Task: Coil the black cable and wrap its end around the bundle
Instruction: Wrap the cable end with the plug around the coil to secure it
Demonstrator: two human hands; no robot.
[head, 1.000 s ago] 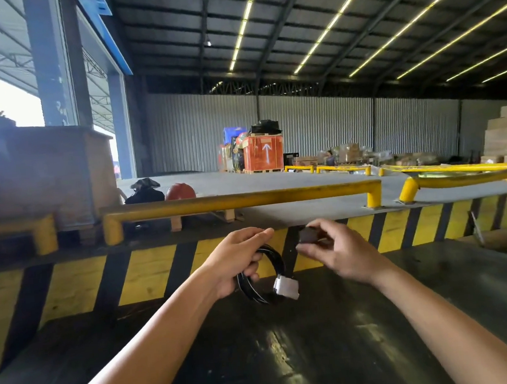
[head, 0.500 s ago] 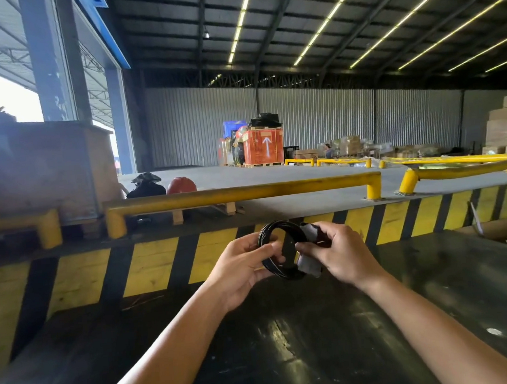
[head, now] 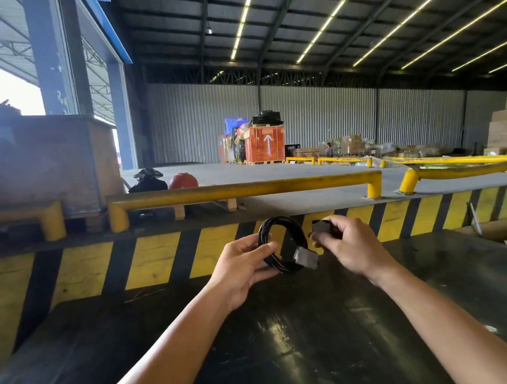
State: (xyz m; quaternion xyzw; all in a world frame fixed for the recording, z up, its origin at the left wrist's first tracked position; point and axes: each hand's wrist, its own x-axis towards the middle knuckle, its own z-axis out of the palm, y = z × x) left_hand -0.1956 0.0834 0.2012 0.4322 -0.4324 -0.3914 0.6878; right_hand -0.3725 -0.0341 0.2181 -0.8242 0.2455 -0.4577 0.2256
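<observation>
Since the frame half a second earlier, the right hand (head: 347,246) has drawn away from the coil to the right, so the two hands, then close together at the coil, now stand apart with a gap between them. The black cable (head: 281,244) remains wound into a round, upright loop of several turns.

Left hand (head: 243,263): closed on the lower left arc of the loop, thumb pressed across the strands on the near side, fingers behind. The loop stands above this grip, held in the air above the dark tabletop (head: 301,338), not touching it.

Right hand: closed on a dark, block-shaped connector (head: 320,226), pinched between thumb and fingertips just beside the right edge of the loop. Whether a free length of cable runs from this connector to the loop cannot be told; the fingers hide that section.

A grey connector (head: 306,257) hangs at the lower right of the loop, between the two hands, tilted.

Behind the hands runs a yellow-and-black striped edge (head: 161,258), with a yellow rail (head: 246,189) above it and an orange crate (head: 265,144) well beyond.
</observation>
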